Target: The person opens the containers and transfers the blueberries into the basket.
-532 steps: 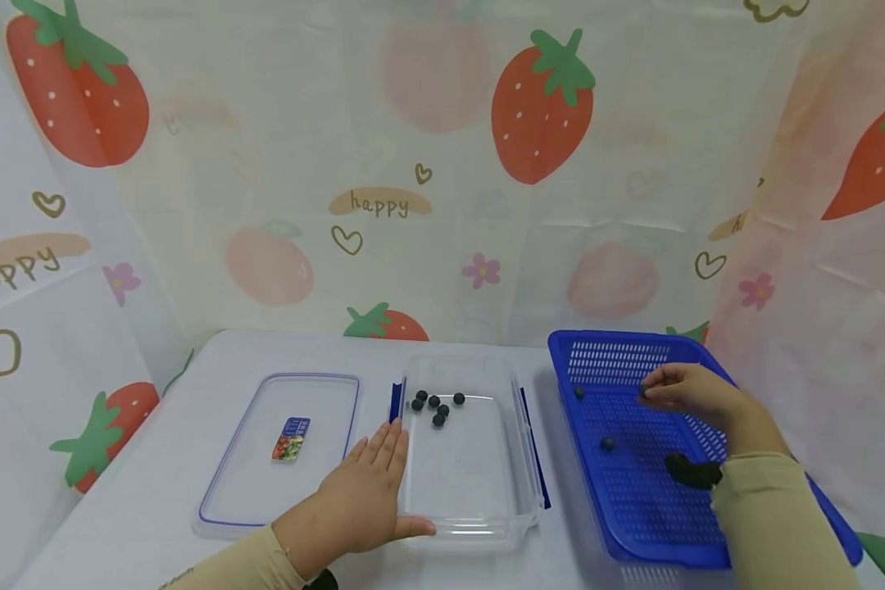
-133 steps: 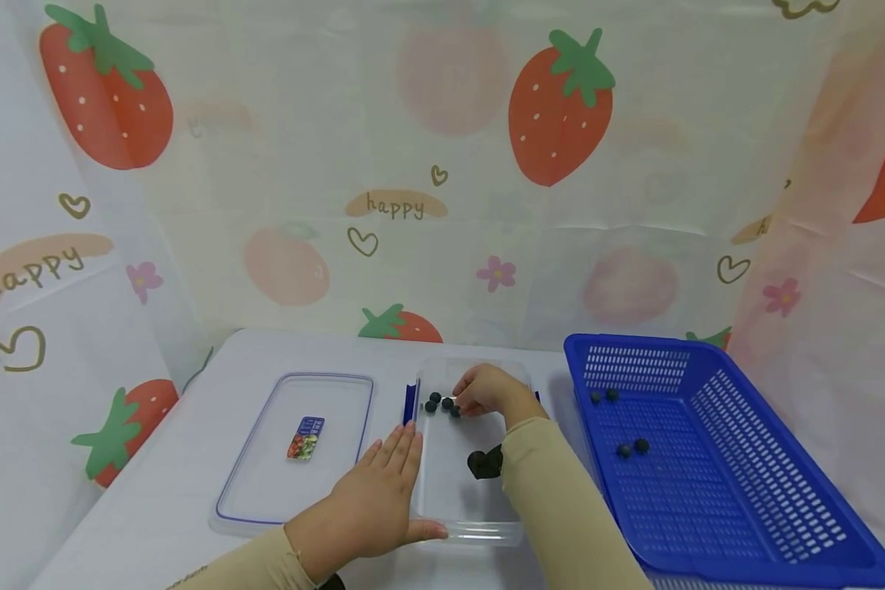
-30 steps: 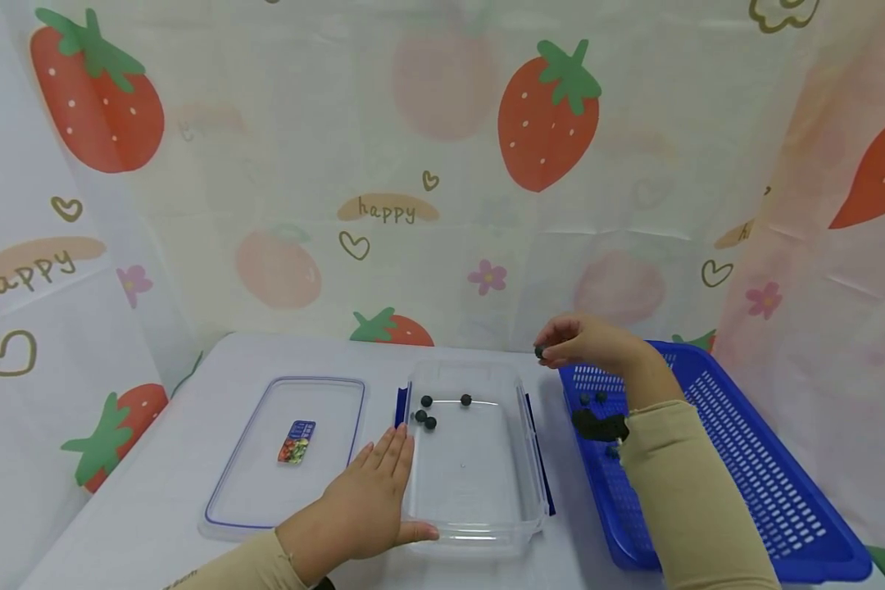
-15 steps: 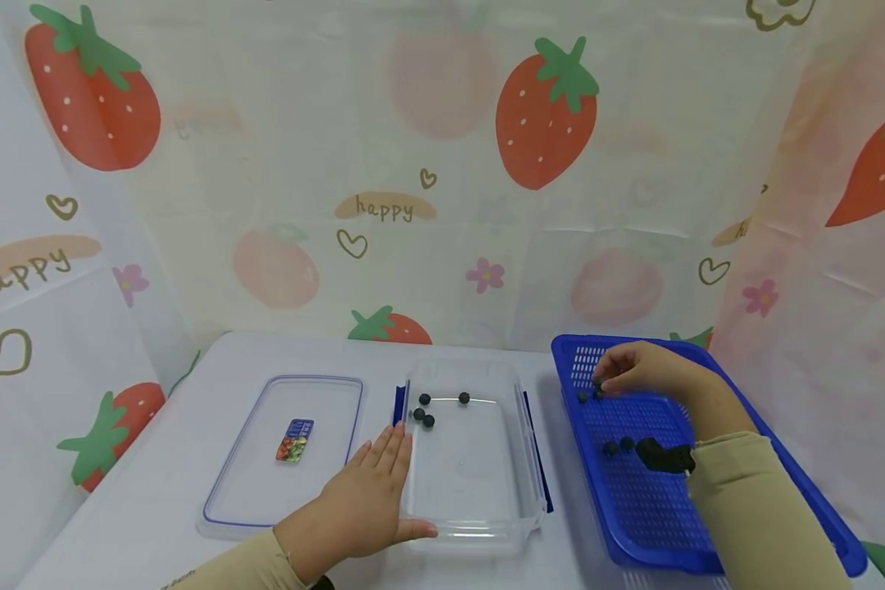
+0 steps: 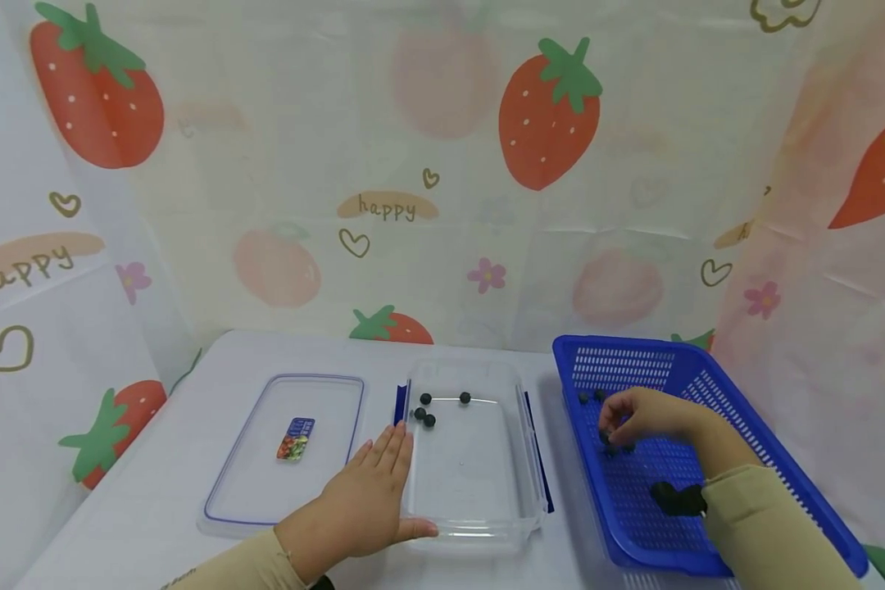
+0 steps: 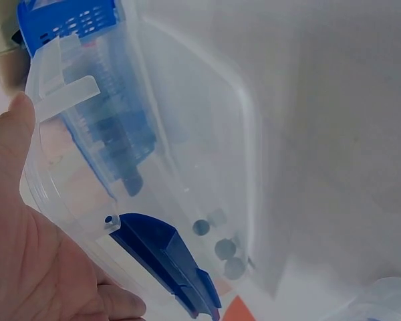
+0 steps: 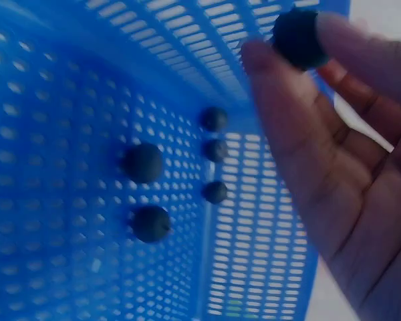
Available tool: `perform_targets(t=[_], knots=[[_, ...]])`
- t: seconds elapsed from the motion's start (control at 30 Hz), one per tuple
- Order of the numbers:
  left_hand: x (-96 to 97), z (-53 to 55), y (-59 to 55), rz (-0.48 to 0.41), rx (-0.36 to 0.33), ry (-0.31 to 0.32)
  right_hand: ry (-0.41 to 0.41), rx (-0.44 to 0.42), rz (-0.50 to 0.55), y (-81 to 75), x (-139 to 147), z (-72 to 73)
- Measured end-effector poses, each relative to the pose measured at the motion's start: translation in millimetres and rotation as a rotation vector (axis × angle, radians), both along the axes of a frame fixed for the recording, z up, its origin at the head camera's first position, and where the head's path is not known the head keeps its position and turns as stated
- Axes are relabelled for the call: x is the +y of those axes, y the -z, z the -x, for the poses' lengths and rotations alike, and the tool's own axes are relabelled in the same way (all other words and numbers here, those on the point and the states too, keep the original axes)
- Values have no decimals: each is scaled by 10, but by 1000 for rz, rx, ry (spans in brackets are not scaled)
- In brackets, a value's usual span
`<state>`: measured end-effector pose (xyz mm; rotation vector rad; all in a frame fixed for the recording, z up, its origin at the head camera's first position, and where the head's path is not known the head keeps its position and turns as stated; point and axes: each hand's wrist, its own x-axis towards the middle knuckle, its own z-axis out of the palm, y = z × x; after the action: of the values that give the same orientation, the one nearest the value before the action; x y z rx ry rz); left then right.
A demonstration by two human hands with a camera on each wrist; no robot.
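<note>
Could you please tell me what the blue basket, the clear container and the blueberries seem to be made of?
Blue basket: most likely moulded plastic, smooth, since slots and round holes repeat evenly. Clear container: probably rigid plastic, glossy, with see-through walls and bright highlights, though glass is possible. Blueberries: dark, mostly matte; real fruit or imitation, I cannot tell.

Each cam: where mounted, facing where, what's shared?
Head: on head, facing forward-down over clear container and blue basket; left hand, right hand show.
Left wrist: on wrist, facing container's side; left hand, right hand upper left.
Right wrist: on wrist, facing into basket; right hand.
Shared: all three, basket; head and left wrist, container.
</note>
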<state>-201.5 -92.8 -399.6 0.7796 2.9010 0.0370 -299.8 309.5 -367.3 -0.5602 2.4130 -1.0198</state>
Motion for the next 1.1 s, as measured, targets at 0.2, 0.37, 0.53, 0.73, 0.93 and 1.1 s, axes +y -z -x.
perform_targets(t=[0.2,0.37,0.53,0.73,0.93,1.1], knots=[[4,0,-4,-2,8,0,5,-72,6,58,32,-54],[-2,-19,-16,-16,7,2,7,-128,0,92,41,-67],[1,-12,-1,-15,7,0,-1,-192,25,129,53,-77],[-1,1,27,-15,12,-4,38,-181,17,142,74,-77],[1,-17,3,-14,13,-4,57,-148,36,86,93,-76],[13,-31,-31,-9,5,-7,28,-134,94,15,116,-73]])
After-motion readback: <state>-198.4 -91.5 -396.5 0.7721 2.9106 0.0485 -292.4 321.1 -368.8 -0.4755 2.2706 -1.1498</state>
